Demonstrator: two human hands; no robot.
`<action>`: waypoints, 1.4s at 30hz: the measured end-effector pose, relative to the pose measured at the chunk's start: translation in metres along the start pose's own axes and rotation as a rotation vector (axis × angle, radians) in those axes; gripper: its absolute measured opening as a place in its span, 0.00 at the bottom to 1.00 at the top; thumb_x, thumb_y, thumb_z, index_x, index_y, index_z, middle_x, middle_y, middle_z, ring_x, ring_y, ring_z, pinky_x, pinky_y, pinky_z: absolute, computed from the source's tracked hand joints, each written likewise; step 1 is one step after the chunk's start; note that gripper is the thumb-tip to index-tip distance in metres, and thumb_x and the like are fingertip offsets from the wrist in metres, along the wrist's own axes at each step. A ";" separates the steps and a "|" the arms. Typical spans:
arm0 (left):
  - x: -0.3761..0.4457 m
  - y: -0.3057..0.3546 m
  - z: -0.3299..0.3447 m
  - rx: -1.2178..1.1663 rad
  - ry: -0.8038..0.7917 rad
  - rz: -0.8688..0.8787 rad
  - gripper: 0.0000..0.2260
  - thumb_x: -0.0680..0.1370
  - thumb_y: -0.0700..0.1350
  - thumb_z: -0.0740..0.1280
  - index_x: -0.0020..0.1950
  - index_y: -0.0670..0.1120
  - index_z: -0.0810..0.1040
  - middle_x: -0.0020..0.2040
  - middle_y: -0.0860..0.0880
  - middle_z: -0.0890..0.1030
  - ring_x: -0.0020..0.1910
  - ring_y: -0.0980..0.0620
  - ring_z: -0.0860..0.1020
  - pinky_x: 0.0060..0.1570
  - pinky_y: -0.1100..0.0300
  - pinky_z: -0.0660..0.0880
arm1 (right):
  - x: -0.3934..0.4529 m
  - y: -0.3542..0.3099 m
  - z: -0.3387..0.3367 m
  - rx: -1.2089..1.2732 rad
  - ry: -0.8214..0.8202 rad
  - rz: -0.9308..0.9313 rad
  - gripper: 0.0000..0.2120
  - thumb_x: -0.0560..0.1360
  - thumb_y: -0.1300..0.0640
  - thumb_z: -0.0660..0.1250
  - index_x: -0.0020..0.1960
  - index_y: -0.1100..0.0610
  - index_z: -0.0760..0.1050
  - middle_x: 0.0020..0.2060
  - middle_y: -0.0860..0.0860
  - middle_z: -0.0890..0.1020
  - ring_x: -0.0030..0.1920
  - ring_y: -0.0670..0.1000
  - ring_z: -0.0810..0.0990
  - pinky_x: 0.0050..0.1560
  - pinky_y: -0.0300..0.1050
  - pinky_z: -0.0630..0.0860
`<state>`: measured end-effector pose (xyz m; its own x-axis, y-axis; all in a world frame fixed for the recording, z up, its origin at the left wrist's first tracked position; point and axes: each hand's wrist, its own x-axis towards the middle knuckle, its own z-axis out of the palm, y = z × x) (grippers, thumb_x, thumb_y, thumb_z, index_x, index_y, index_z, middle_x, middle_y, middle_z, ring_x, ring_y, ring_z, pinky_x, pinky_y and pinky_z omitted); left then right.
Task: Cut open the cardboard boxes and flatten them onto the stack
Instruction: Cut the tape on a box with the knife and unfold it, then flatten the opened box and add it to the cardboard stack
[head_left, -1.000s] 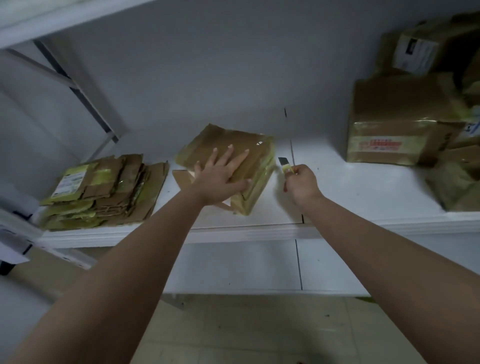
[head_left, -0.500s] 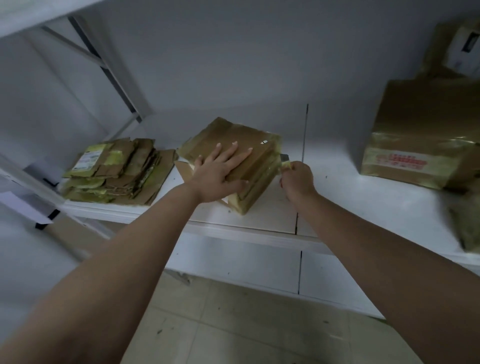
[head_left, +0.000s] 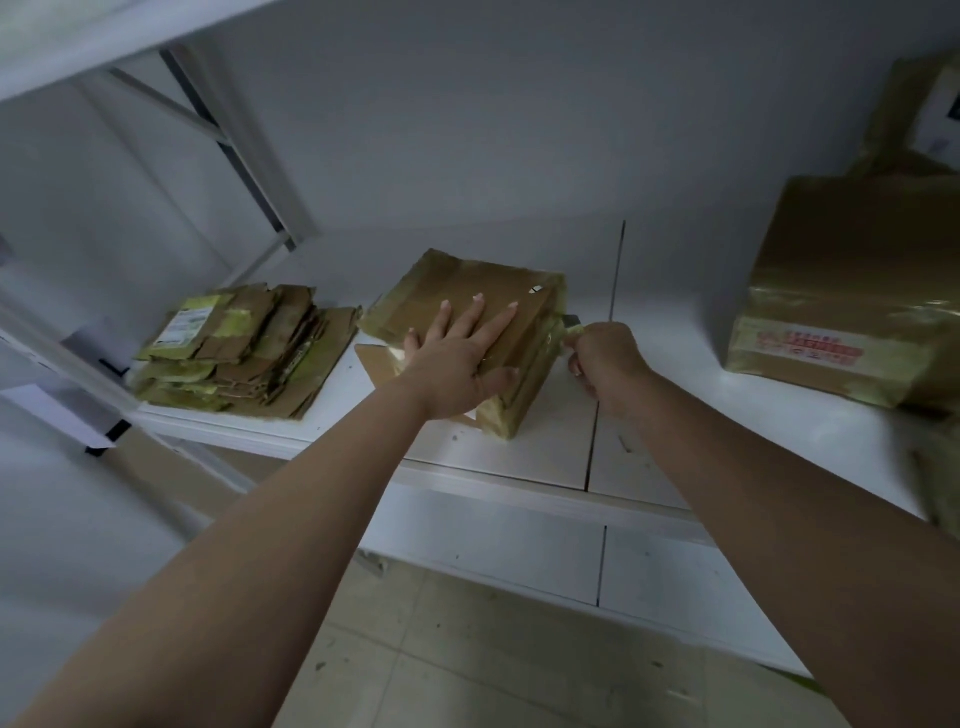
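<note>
At far left on the white shelf (head_left: 675, 395), a stack of flattened cardboard (head_left: 244, 351), brown with patches of yellow-green tape and a white label on the top piece at its left end, lying close to the shelf's front edge. Just right of that stack, near but apart from it, the cardboard box (head_left: 467, 306) being worked on, taped over, tilted up off the shelf so that its broad face slopes toward the camera, with a loose brown flap (head_left: 376, 361) sticking out from under its lower left side. Flat on that broad face, the left hand (head_left: 457, 358), fingers straight and spread, thumb hooked over the near edge, pressing down rather than gripping. At the box's right edge, the right hand (head_left: 605, 358), fingers curled into a fist clamped round a utility knife (head_left: 571, 323), only the grey tip and a bit of yellow handle showing above the knuckles, the tip touching or just beside the taped right side of the box; cannot tell whether the blade is in the tape. Well apart at far right, a larger taped box (head_left: 852, 291) with a red-printed label on its front, and more cardboard (head_left: 919, 104) piled behind and above it, blurred.
</note>
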<state>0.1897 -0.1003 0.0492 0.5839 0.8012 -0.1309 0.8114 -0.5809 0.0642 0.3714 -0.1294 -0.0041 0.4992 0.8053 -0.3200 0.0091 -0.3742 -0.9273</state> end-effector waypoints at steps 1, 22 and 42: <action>0.000 0.001 0.000 0.004 0.002 -0.005 0.31 0.79 0.63 0.56 0.76 0.66 0.41 0.79 0.54 0.41 0.77 0.43 0.39 0.71 0.35 0.44 | 0.002 -0.001 -0.002 -0.007 -0.018 0.015 0.08 0.76 0.67 0.61 0.38 0.61 0.71 0.28 0.55 0.71 0.25 0.50 0.66 0.22 0.36 0.59; 0.002 -0.003 0.002 -0.134 0.007 -0.008 0.23 0.82 0.62 0.45 0.76 0.66 0.46 0.80 0.55 0.43 0.77 0.44 0.38 0.71 0.36 0.40 | -0.016 0.008 0.011 -0.106 -0.056 -0.036 0.08 0.75 0.66 0.60 0.38 0.61 0.71 0.29 0.56 0.72 0.25 0.51 0.66 0.25 0.39 0.60; -0.002 0.002 0.001 -0.097 0.006 -0.032 0.23 0.82 0.61 0.45 0.77 0.64 0.45 0.80 0.53 0.42 0.77 0.43 0.38 0.71 0.35 0.42 | -0.056 -0.002 0.016 -0.161 -0.187 0.042 0.06 0.76 0.60 0.61 0.42 0.60 0.73 0.28 0.55 0.72 0.23 0.50 0.65 0.22 0.35 0.59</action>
<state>0.1901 -0.1027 0.0484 0.5574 0.8203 -0.1283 0.8282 -0.5385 0.1554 0.3295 -0.1658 0.0128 0.3327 0.8529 -0.4023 0.1366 -0.4657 -0.8743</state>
